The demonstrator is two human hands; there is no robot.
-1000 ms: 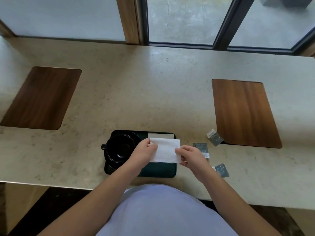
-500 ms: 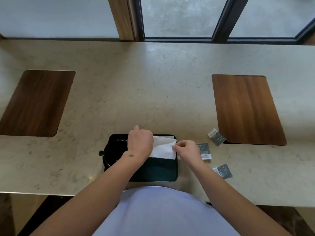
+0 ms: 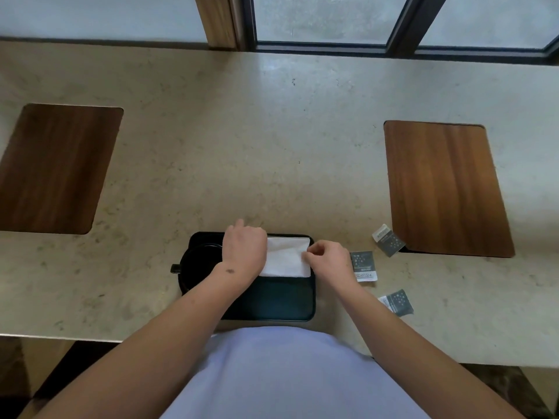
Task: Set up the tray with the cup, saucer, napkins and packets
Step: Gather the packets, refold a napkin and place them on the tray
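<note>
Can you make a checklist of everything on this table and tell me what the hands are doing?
Surface: pale stone counter with two inset wooden panels, left and right.
Job's things: black tray at the near edge; white napkin on its far part; black cup on the tray's left side, saucer not clear; three packets beside the tray on the counter.
Clutter: nothing seen.
Hands: left hand rests on the napkin's left edge; right hand pinches its right edge.
Cables: nothing seen.
Surroundings: window frames behind the counter.
</note>
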